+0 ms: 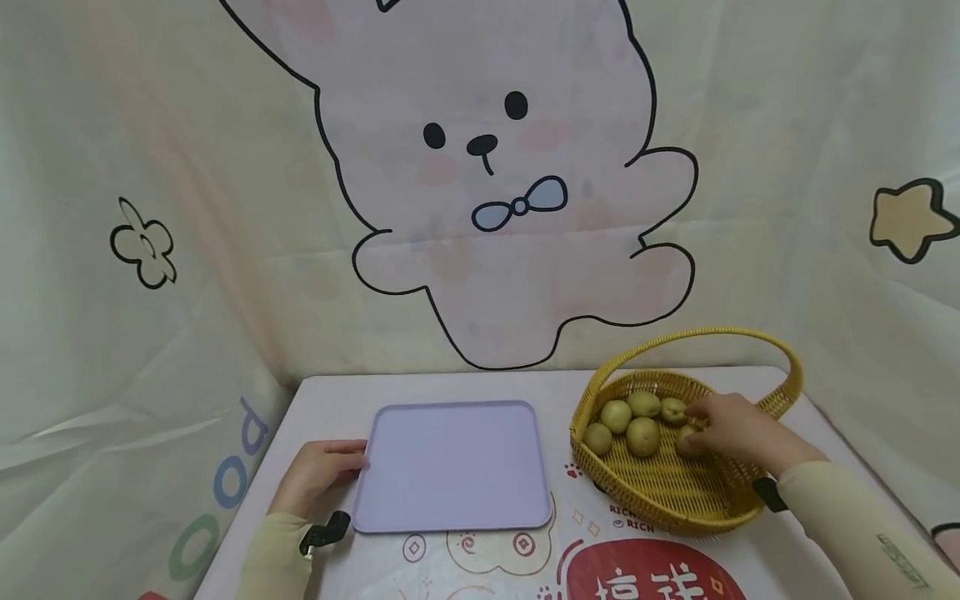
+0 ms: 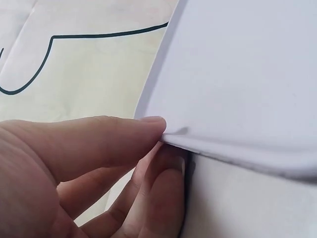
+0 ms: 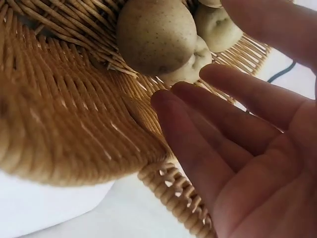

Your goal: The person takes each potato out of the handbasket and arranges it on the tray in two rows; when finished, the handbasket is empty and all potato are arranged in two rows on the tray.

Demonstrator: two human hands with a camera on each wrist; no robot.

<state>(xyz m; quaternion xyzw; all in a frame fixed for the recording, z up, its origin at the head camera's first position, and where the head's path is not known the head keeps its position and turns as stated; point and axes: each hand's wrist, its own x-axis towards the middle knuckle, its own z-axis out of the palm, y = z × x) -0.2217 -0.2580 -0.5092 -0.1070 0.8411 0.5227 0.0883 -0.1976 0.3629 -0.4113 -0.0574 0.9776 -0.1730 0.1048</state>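
My left hand (image 1: 318, 473) is at the left side of a flat lilac tray (image 1: 453, 467). In the left wrist view, the thumb (image 2: 148, 124) lies on the rim and curled fingers sit below it, pinching the tray's edge. My right hand (image 1: 738, 429) reaches over the right side of a yellow wicker basket (image 1: 660, 504). Several potatoes (image 1: 642, 437) are grouped toward the back of that basket. Seen from the right wrist, the fingers are spread and fairly straight, fingertips close to a speckled potato (image 3: 156, 37), with nothing gripped.
The basket's tall arched handle (image 1: 705, 332) rises over its back. A printed white cloth (image 1: 480, 562) covers the table. Behind it hangs a curtain (image 1: 300, 325) with a cartoon bear, and side curtains flank the table. Each wrist wears a black strap mount (image 1: 326, 533).
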